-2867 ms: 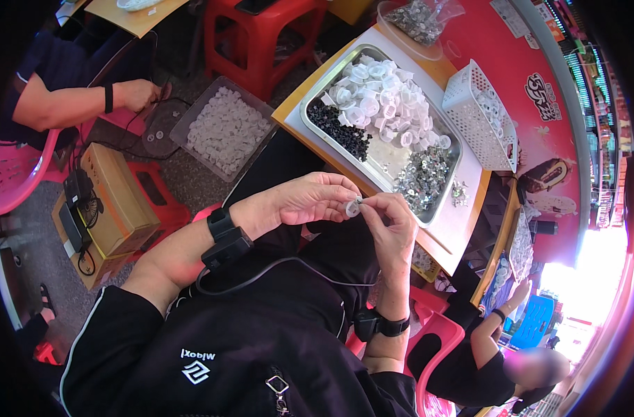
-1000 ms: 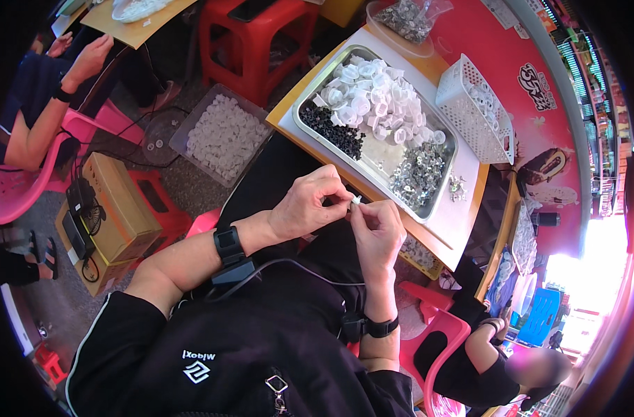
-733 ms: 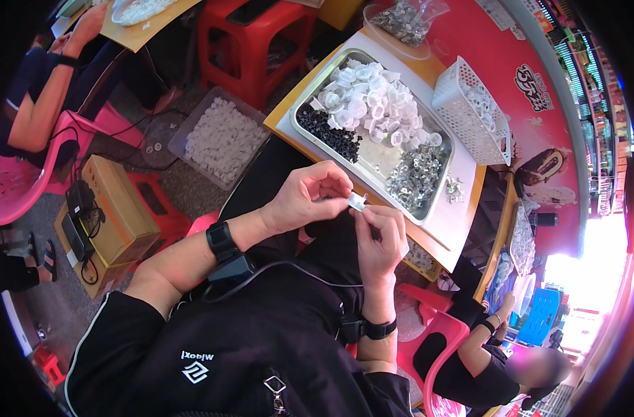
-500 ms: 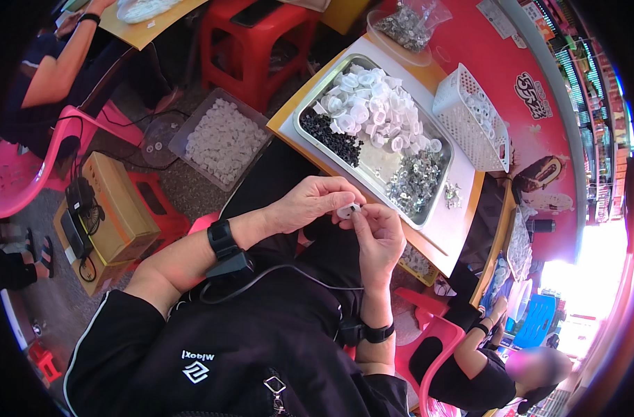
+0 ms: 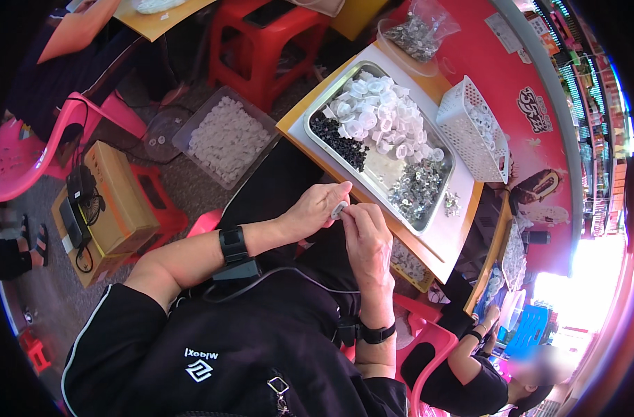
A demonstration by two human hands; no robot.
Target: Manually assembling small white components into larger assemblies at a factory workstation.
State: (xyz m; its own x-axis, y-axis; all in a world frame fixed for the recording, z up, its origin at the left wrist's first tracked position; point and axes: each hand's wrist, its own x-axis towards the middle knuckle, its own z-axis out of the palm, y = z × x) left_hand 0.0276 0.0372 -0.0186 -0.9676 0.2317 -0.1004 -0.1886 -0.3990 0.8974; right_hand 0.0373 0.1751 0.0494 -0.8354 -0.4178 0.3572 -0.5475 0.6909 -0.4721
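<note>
Over my lap, a small round white plastic part (image 5: 338,210) is pinched in the fingers of my left hand (image 5: 313,212). The fingertips of my right hand (image 5: 367,240) are pressed together against its near side; whether they hold a smaller piece is hidden. Just beyond both hands lies a metal tray (image 5: 372,186). In it are a heap of white plastic parts (image 5: 379,104), small black pieces (image 5: 338,141) at the left, and shiny metal pieces (image 5: 417,187) at the near right end.
Right of the tray stands a white perforated basket (image 5: 463,104) of parts. A bag of metal pieces (image 5: 421,35) sits behind. On the floor at left are a bin of white parts (image 5: 226,135), cardboard boxes (image 5: 119,208) and a red stool (image 5: 261,48). Other people sit nearby.
My right hand has turned and moved slightly left and nearer me, with its fingers now bunched at the white part. The left hand's grip has rotated around the part.
</note>
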